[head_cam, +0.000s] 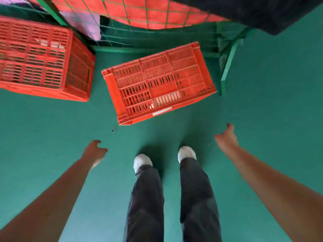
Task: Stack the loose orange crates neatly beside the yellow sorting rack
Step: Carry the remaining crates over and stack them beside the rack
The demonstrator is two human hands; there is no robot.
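Orange crate (159, 82), head view: it lies on the green floor (52, 130) just ahead of the person's feet. It appears overturned, with its slotted base facing up and its rim against the floor. Its long sides run at a slant across the picture, the right end farther from the person than the left. A pale strip shows along its near edge.

A second orange crate (40, 58) lies to the left, apart from the first and also base up, partly cut off by the picture's edge. Behind both stands a green wire-mesh frame (227, 62). A red sheet (139, 13) and a purple panel (83, 23) show through its mesh. A dark, blurred mass (262, 11) fills the upper right corner.

The left hand (95, 151) is stretched forward and down on a bare arm, below and to the left of the nearer crate's near left corner, clear of it. Its fingers are loosely curled and grasp nothing. The right hand (227, 137) reaches out on the other side, below and to the right of the crate's near right corner, also apart from it. Its fingers are relaxed, partly spread and empty, and their tips are blurred. The nearer crate lies between the two hands and farther forward than both.

Two white shoes (142, 161) and dark trousers (146, 198) occupy the lower centre. A small dark speck (114, 129) lies on the floor near the crate's near left corner.
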